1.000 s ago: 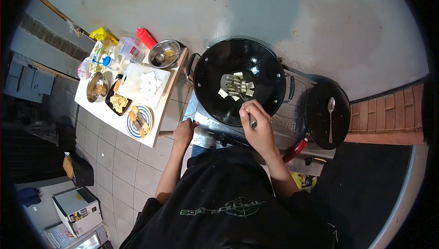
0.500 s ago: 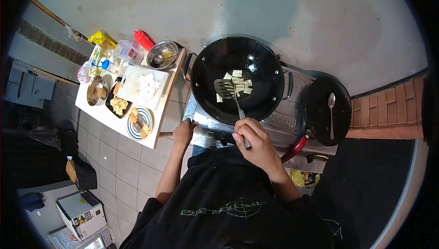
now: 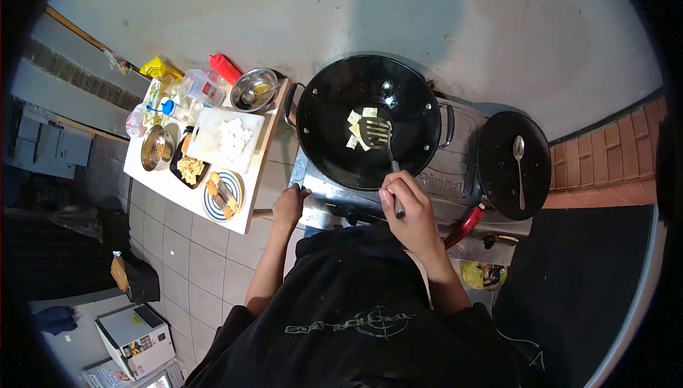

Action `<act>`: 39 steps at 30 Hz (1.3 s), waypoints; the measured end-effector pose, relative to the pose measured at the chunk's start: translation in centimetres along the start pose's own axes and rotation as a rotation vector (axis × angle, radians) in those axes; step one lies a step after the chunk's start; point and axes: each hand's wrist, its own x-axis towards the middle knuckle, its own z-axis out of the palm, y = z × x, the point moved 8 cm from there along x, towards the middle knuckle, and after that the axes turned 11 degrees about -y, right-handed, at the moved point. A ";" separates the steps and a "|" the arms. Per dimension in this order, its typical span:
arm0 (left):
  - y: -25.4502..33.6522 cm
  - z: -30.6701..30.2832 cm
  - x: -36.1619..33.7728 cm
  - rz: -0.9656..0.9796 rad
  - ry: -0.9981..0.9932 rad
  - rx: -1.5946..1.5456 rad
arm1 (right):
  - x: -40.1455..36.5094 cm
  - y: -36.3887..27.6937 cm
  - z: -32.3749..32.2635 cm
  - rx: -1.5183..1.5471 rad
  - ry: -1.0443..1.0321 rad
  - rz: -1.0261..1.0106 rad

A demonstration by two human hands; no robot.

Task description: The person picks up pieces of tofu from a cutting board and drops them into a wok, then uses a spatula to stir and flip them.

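Observation:
My right hand (image 3: 413, 211) is wrapped around the handle of a metal slotted spatula (image 3: 378, 132). The spatula's head is down in a black wok (image 3: 341, 164), over the right part of a small cluster of pale, flat cut pieces (image 3: 355, 129). Some pieces are hidden under the slotted head. The wok sits on the left burner of a gas stove (image 3: 455, 160). My left hand (image 3: 288, 206) is closed at the stove's near left corner, thumb pointing right. What its fingers hold there, if anything, is hidden.
A black pan (image 3: 498, 181) with a red handle (image 3: 466, 228) and a spoon (image 3: 519, 167) is on the right burner. The left table (image 3: 153, 185) bears a cutting board (image 3: 206, 135) with white chunks, a steel bowl (image 3: 245, 100), a striped plate (image 3: 240, 196) and a red bottle (image 3: 225, 69).
My right hand and the spatula have moved right across the wok. More pieces show at the left of the cluster, now grouped closer together. My left hand stays at the stove corner.

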 end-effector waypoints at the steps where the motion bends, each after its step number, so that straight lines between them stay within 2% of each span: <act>1: -0.1 0.0 0.1 -0.002 0.003 0.001 | -0.1 0.1 -0.1 -0.010 0.014 0.000; 6: 0.2 -0.2 -0.2 -0.001 0.016 0.021 | 0.3 0.7 -1.0 0.004 0.076 0.027; 8: 0.1 -0.1 -0.1 -0.025 0.001 0.023 | 0.7 1.5 -1.5 0.078 0.087 0.114; 15: -0.3 0.5 0.0 -0.028 -0.004 0.019 | 3.5 3.2 -1.4 0.103 0.088 0.070; 18: 0.4 0.0 -1.7 -0.033 0.058 -0.039 | 4.7 3.7 -1.0 0.089 0.069 0.091; 20: 1.7 -1.8 -3.9 0.186 0.297 -0.144 | 5.3 3.7 -0.6 0.076 0.060 0.097; 22: 1.6 -2.0 -4.6 0.209 0.268 -0.221 | 5.6 4.2 -0.2 0.117 0.061 0.167; 24: 2.9 -2.6 -5.6 0.386 0.252 -0.236 | 6.0 4.1 -0.1 0.096 0.070 0.178; 25: 3.1 -2.5 -5.8 0.364 0.162 -0.259 | 6.2 4.3 -0.1 0.080 0.090 0.194; 29: 3.7 -1.2 -6.4 0.393 0.061 -0.141 | 7.4 5.4 0.3 0.108 0.097 0.272; 33: 4.4 -0.9 -7.0 0.387 0.076 -0.040 | 8.3 5.7 0.3 0.042 0.119 0.229; 35: 4.7 -0.8 -7.1 0.365 0.041 -0.040 | 8.5 6.5 0.3 0.116 0.124 0.283; 39: 4.4 0.6 -6.7 0.352 -0.014 -0.011 | 8.5 6.3 -0.1 0.161 0.105 0.224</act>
